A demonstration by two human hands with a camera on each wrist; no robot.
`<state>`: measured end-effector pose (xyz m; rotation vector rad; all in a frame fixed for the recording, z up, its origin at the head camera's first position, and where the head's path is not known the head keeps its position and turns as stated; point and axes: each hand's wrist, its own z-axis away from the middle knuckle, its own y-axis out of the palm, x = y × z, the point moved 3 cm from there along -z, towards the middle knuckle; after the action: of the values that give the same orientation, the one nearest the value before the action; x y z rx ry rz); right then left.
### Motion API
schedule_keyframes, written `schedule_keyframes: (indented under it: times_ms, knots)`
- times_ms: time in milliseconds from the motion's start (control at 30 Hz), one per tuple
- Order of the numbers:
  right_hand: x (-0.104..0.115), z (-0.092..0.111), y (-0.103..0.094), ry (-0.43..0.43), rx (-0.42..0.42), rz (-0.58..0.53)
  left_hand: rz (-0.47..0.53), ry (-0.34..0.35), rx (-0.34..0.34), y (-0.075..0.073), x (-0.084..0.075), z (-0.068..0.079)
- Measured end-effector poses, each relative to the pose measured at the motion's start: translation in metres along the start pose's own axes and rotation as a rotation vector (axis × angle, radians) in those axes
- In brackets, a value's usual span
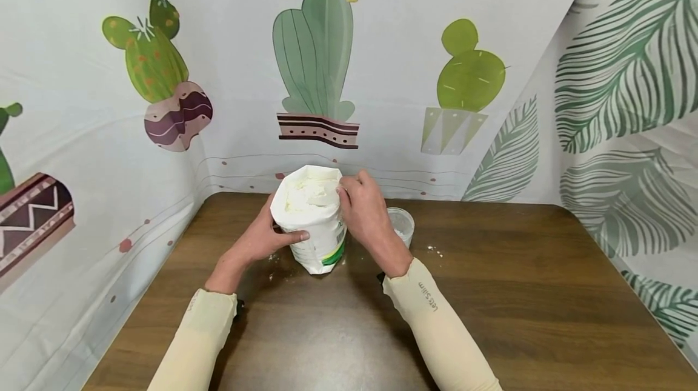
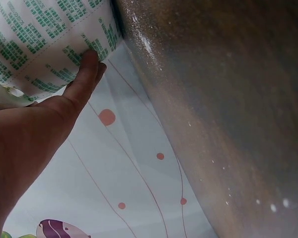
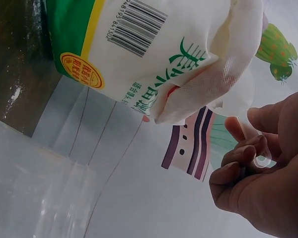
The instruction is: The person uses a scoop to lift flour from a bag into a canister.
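Gripping flour bag point(image 1: 316, 242), frame centre, with fingers of left hand point(image 1: 263, 236) | pinching translucent spoon point(image 3: 242, 101) at bag mouth with fingers of right hand point(image 1: 366, 206) | brace bag firmly, keep spoon level against spills

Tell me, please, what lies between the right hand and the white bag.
A translucent scoop, which the right hand grips, lies there in the right wrist view.

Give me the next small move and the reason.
Probably lift the spoon level toward the clear cup: the right hand holds it at the mouth of the bag, which the left hand grips; white powder lies inside, and white specks on the table suggest going gently.
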<state>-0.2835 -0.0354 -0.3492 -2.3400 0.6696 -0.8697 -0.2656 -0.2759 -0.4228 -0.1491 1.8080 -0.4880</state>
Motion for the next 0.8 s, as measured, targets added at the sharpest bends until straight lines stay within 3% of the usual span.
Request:
schedule_keyframes:
  times_ms: [367, 800]
  knots:
    - [-0.004, 0.001, -0.004, 0.087, 0.023, -0.067, -0.034, 0.007, -0.019, 0.0, 0.001, 0.002]
    - [-0.011, 0.004, -0.011, 0.14, -0.02, -0.123, -0.021, 0.007, -0.012, -0.002, 0.0, 0.0]
